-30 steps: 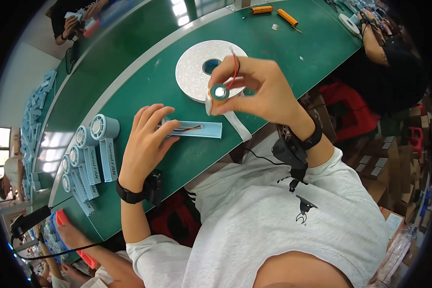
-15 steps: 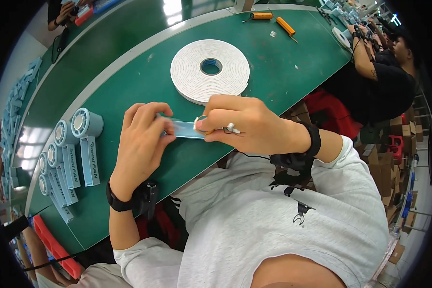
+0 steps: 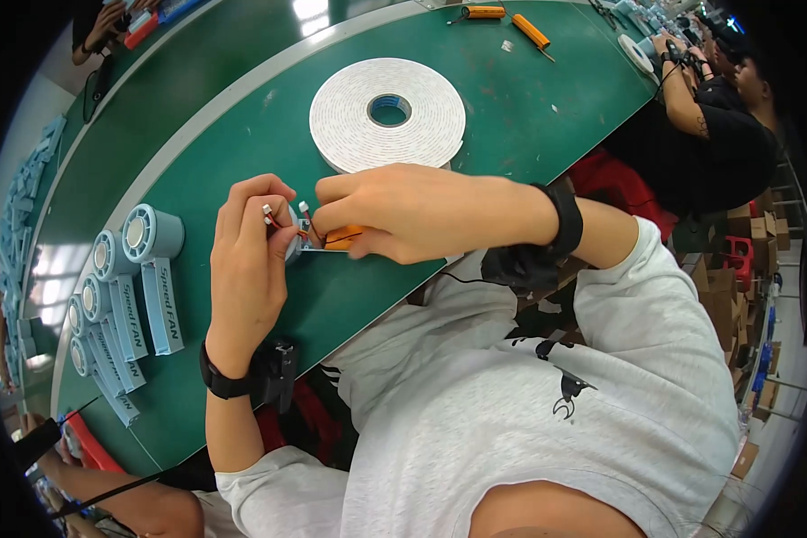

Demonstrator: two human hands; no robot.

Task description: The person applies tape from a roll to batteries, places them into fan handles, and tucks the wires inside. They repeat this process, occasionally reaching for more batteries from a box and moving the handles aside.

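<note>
My left hand (image 3: 249,260) is closed round the head end of a light blue handheld fan housing (image 3: 293,242), mostly hidden by the fingers. Over its handle, my right hand (image 3: 412,213) grips an orange cylindrical battery (image 3: 342,237) lying along the handle. Thin red and black wires with a small white plug (image 3: 267,212) stick up by my left thumb. A second white plug (image 3: 304,207) stands between the two hands. My right fingers cover much of the handle.
A large roll of white double-sided tape (image 3: 350,103) lies beyond my hands. Several light blue fans (image 3: 160,305) stand in a row at left. Two orange batteries (image 3: 531,31) lie at the far edge of the green table (image 3: 511,117). Co-workers (image 3: 735,125) sit at right.
My right hand has moved left, close to my left hand. The orange battery now shows at the handle, and the wires with white plugs stand up between the hands.
</note>
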